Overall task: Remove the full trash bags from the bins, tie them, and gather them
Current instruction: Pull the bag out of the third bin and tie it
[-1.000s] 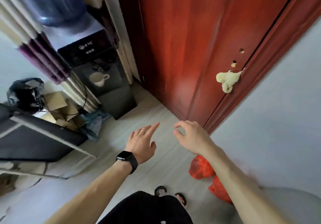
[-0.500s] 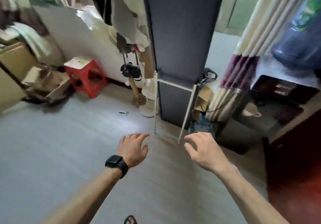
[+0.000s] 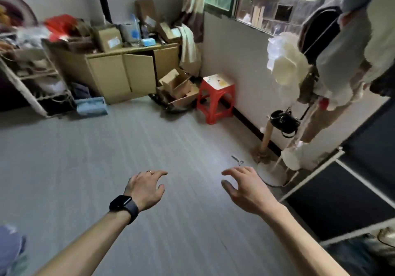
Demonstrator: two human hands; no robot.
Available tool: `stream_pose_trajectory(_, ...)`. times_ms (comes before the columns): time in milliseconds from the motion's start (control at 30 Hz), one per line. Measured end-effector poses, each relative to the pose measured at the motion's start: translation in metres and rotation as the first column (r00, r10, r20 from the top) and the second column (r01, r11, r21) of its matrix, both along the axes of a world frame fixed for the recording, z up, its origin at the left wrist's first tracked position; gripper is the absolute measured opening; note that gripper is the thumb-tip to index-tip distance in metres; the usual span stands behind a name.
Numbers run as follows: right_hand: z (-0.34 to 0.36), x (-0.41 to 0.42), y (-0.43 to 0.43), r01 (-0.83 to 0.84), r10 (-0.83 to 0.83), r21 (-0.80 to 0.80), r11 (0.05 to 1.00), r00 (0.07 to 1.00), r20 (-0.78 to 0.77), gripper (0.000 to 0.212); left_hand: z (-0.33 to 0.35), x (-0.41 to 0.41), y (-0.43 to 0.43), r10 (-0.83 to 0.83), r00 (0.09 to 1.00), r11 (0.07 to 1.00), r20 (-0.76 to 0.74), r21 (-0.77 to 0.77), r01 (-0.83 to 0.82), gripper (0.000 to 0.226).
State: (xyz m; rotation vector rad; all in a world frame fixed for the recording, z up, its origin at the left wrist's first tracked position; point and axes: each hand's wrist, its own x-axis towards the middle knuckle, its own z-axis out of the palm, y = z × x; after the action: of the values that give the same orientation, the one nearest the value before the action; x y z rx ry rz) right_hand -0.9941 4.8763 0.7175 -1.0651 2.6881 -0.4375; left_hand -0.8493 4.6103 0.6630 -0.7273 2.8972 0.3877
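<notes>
My left hand [image 3: 145,188], with a black watch on the wrist, hangs over the grey floor with loosely spread fingers and holds nothing. My right hand [image 3: 245,188] is beside it, a little to the right, fingers relaxed and slightly curled, also empty. No trash bag and no bin show in this view.
A red plastic stool [image 3: 215,96] stands by the far wall under the window. Left of it lie open cardboard boxes [image 3: 177,89] and a tan cabinet [image 3: 128,72] piled with boxes. A clothes stand [image 3: 299,96] and a dark panel [image 3: 350,179] close off the right side. A metal rack [image 3: 32,78] stands far left.
The view has swung left, from the red door and red bags on the floor, past the dark panel, to the room's far corner. Both hands stay empty and in front of me.
</notes>
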Motion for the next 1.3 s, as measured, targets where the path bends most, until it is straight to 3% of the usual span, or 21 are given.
stream_pose_trajectory(200, -0.014, -0.035, -0.143, -0.207, 0.207, 0.026, 0.978, 0.978, 0.027, 0.038, -0.008, 0.009, -0.106, 0.204, 0.979, 0.978, -0.014, 0.055, -0.203, 0.046)
stream_pose_trajectory(433, -0.045, -0.09, -0.329, -0.452, 0.448, 0.054, 0.89, 0.891, 0.076, 0.036, -0.036, 0.012, -0.22, 0.393, 0.92, 0.915, 0.009, 0.092, -0.392, 0.044)
stream_pose_trajectory(700, -0.064, -0.144, -0.565, -0.671, 0.654, 0.086, 0.736, 0.738, 0.166, 0.037, -0.048, -0.002, -0.377, 0.648, 0.76, 0.754, 0.049, 0.101, -0.649, 0.043)
stream_pose_trajectory(1033, -0.068, -0.092, -0.85, -0.878, 0.865, 0.059, 0.474, 0.478, 0.152, 0.042, -0.046, 0.056, -0.569, 0.853, 0.521, 0.518, -0.007, 0.118, -0.847, 0.042)
stream_pose_trajectory(1300, -0.06, -0.021, -1.063, -0.916, 0.907, 0.062, 0.397, 0.402, 0.13, 0.044, -0.035, 0.127, -0.775, 0.889, 0.458, 0.457, -0.025, 0.117, -0.882, 0.047)
